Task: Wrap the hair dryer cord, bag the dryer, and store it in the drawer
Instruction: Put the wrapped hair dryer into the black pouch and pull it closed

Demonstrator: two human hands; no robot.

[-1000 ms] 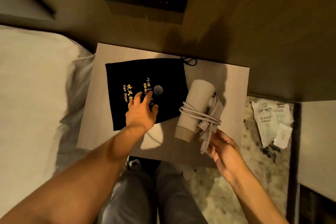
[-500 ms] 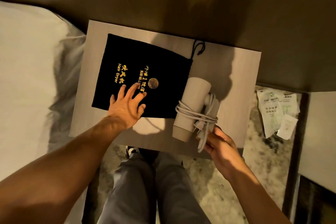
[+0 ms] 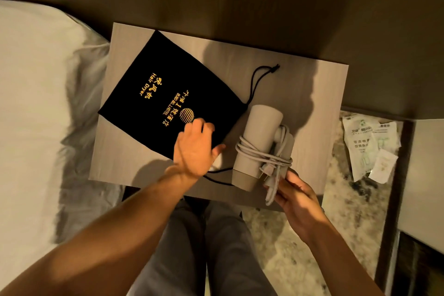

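Head view: left hand (image 3: 195, 149), fingers spread, has swivelled drawstring bag (image 3: 168, 101) beside hair dryer (image 3: 258, 146); right hand (image 3: 296, 196) clasps wrapped cord (image 3: 271, 160); bagging next.

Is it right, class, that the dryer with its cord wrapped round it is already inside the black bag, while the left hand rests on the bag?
Not quite. The head view shows the dryer, cord wrapped round it, lying outside the black bag, beside it on the table. The left hand does rest on the bag.
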